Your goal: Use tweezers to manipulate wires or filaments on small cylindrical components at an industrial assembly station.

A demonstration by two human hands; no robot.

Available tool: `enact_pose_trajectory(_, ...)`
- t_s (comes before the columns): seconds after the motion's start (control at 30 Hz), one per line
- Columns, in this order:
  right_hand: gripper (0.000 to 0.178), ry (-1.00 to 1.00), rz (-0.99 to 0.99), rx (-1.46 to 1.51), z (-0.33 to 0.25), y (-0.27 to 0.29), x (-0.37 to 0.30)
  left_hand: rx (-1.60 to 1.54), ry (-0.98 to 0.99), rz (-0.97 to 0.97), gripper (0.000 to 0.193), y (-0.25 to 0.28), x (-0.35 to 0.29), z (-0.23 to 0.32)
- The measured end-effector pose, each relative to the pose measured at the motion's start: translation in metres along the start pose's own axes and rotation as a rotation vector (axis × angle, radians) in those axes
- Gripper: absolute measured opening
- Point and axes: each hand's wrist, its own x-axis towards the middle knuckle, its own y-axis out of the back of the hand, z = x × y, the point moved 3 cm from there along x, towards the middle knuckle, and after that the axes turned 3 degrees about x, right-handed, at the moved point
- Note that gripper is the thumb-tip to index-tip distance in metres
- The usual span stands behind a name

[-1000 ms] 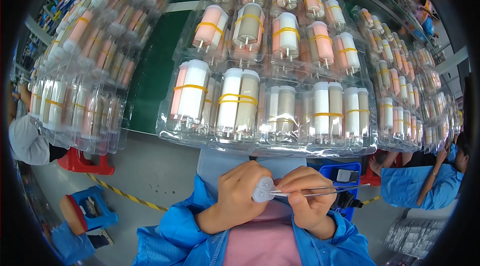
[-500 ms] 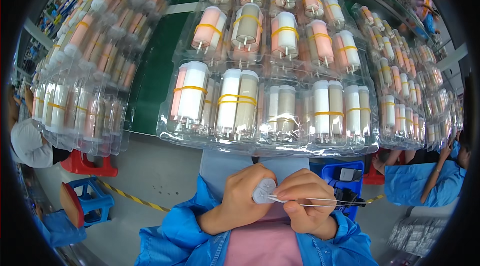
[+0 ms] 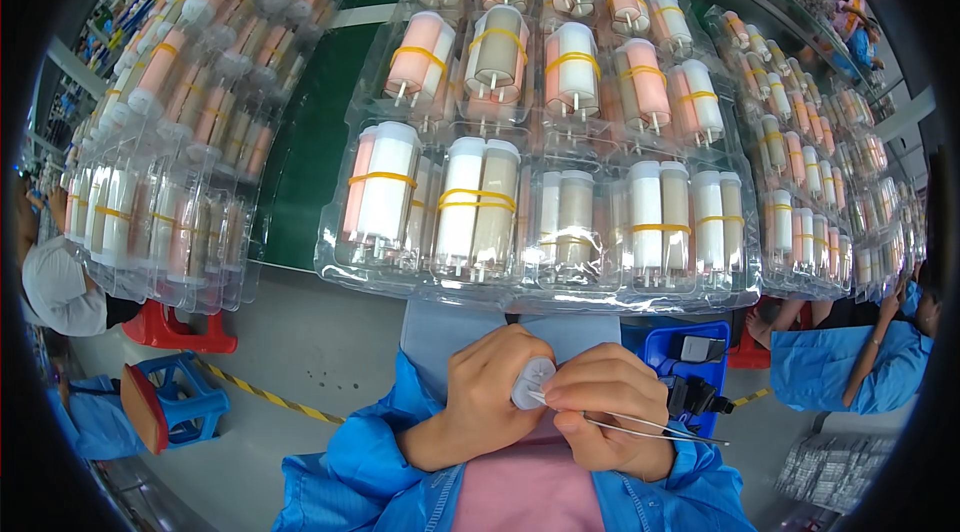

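Markings: any on the end of the grey-faced piece [image 3: 532, 382] are too small to read; grooves divide that face.
Grey-faced piece, place: in front of the person's chest, nearer the body than the clear plastic tray [image 3: 440, 296] of yellow-banded cylinders [image 3: 386, 212].
Left hand [image 3: 488, 382]: curled closed around the piece, only its end showing.
Right hand [image 3: 612, 410]: thumb and fingers pinched together on metal tweezers [image 3: 655, 430].
Change from half a second ago: the tweezers' far end has dropped lower; the grey face sits slightly further right.
Grey-faced piece, direction: end turned rightward and up toward the camera; its length is hidden in the fist, so the full long axis cannot be told.
Tweezers, axis: slanting down rightward from the fingers.
Pale tip: at the face's lower right; contact cannot be told.
Blue bin [image 3: 657, 342]: beyond the right hand.
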Motion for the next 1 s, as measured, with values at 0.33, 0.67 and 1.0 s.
enact_pose_trajectory(0.33,0.017,0.079,0.011,-0.058,-0.0031,-0.0040,0.0035,0.057,-0.085,0.048,0.028,0.0012,0.0004,-0.0026)
enact_pose_trajectory(0.67,0.014,0.090,0.060,-0.009,0.0028,-0.0046,-0.0043,-0.017,-0.020,0.050,0.028,0.0009,0.0036,0.0041)
enact_pose_trajectory(1.0,0.013,0.087,0.056,0.001,0.0036,-0.0041,-0.0034,-0.034,-0.009,0.034,0.029,0.0002,0.0018,0.0024)
